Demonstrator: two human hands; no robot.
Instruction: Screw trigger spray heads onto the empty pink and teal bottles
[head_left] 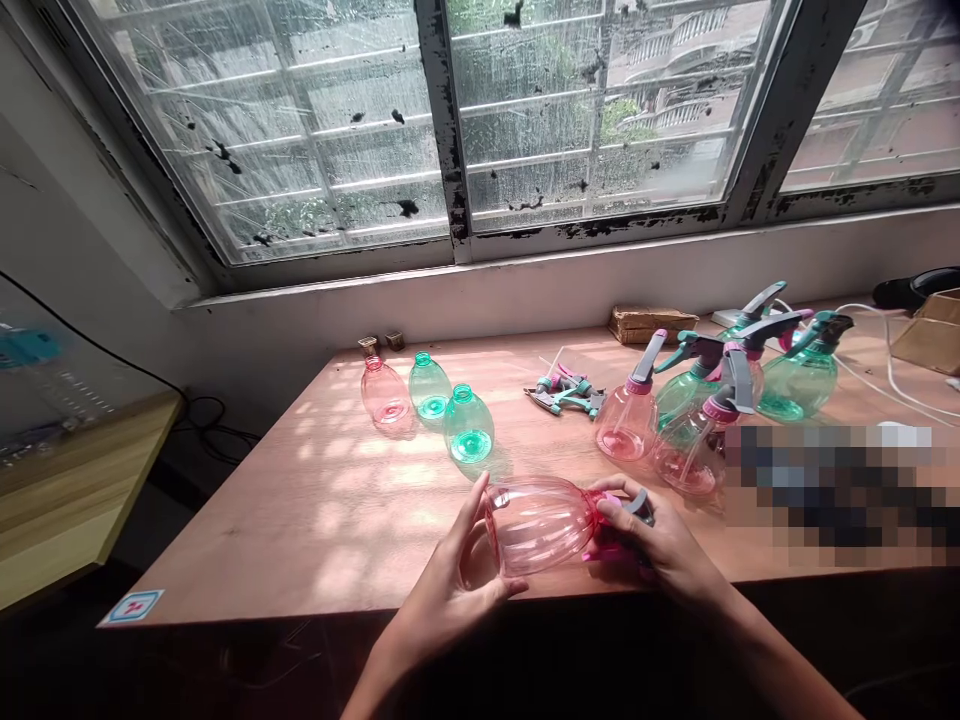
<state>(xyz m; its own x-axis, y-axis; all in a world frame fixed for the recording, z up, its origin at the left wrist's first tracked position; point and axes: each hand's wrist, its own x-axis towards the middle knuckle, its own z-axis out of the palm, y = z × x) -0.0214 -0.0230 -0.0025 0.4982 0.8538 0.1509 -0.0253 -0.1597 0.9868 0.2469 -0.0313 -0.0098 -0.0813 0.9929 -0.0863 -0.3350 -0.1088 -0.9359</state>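
A clear pink bottle [541, 525] lies on its side in the air near the table's front edge, its neck pointing right. My left hand [457, 580] is wrapped round its base, thumb below and fingers above. At the neck, my right hand [652, 530] grips a grey and pink spray head [616, 550]; fingers cover the joint, so I cannot tell whether it is screwed on. Beyond my hands stand an uncapped pink bottle [385, 393] and two uncapped green bottles, one nearer [470, 428] and one farther [430, 388].
Loose spray heads [566, 392] lie in a pile mid-table [300, 500]. Several bottles with spray heads fitted, such as a pink one [626, 425], crowd the right side. Behind them are a brown cardboard box [651, 325] and white cables. A blurred patch [840, 495] covers the right edge.
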